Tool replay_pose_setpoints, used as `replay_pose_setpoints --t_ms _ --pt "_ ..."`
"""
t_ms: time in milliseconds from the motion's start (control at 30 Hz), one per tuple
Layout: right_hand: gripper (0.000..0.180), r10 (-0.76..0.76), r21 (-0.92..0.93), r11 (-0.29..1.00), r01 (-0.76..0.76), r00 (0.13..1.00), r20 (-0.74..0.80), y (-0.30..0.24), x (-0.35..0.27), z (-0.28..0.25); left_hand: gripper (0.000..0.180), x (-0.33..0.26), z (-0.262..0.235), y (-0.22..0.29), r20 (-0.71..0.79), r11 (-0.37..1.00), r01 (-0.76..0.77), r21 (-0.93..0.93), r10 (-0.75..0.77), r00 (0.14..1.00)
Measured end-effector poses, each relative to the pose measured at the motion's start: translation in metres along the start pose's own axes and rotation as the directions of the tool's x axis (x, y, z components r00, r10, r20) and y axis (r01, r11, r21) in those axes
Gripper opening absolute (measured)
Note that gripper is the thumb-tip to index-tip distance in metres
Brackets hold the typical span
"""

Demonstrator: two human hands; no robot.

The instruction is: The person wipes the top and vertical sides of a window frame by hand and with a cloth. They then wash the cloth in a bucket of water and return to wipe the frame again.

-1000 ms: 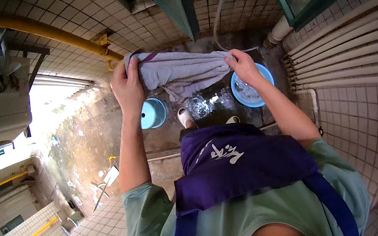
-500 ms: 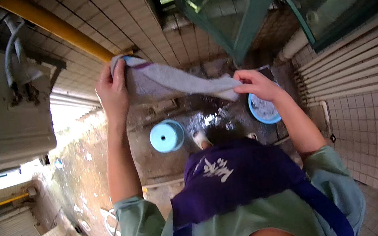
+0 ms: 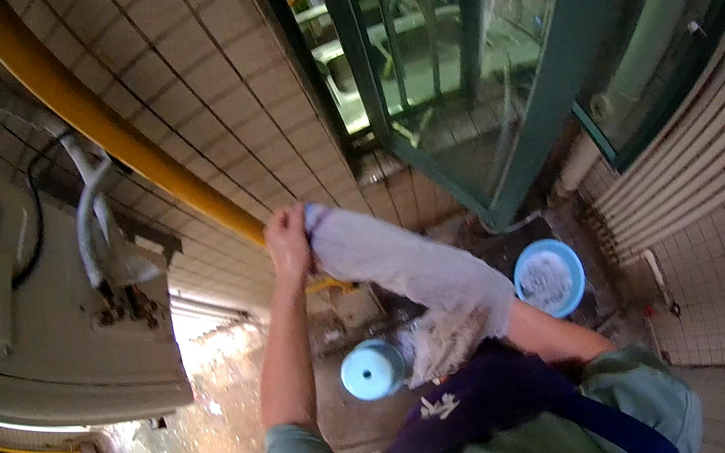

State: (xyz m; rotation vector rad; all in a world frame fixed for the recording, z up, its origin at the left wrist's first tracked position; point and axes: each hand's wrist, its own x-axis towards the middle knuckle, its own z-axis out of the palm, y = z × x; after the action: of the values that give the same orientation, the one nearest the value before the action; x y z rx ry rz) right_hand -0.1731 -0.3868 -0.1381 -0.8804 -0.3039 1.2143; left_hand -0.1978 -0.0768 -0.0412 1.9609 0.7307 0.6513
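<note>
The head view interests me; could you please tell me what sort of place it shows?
Probably an outdoor service yard: a thick yellow pipe follows the beige tiled wall, a green-framed glass window stands open, and a round blue plastic basin rests on the ground.

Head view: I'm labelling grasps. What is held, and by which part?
The left hand holds the grey cloth by its purple-marked end; the right hand is hidden, its hold unclear.

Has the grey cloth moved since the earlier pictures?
Yes, the grey cloth has swung its right end toward the apron, judged against the blue basin.
</note>
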Motion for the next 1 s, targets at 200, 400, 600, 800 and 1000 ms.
replay_pose_setpoints --t_ms 200,400,600,800,1000 --pt "0.044 -0.338 0.084 0.937 0.338 0.941 -0.015 -0.067 0.055 0.024 0.031 -0.008 0.0 0.004 0.112 0.925 -0.355 0.134 0.342 0.933" --pt "0.049 -0.764 -0.016 0.581 0.813 0.552 0.334 -0.171 0.173 0.064 0.062 0.04 -0.065 0.065 -0.15 0.459 -0.587 0.667 0.855 0.497" --pt "0.049 -0.777 -0.057 -0.532 -0.845 0.46 0.43 -0.314 0.262 0.158 0.073 0.098 -0.101 0.073 -0.292 0.461 -0.452 0.764 0.871 0.395" --pt "0.049 -0.872 -0.872 -0.489 0.004 0.032 0.489 -0.495 0.345 0.199 0.074 0.126 -0.102 0.051 -0.287 0.405 -0.402 0.821 0.902 0.322" --pt "0.014 -0.874 -0.876 -0.478 -0.064 -0.057 0.482 -0.533 0.298 0.271 0.07 0.122 -0.11 0.04 -0.246 0.369 -0.455 0.81 0.919 0.308"
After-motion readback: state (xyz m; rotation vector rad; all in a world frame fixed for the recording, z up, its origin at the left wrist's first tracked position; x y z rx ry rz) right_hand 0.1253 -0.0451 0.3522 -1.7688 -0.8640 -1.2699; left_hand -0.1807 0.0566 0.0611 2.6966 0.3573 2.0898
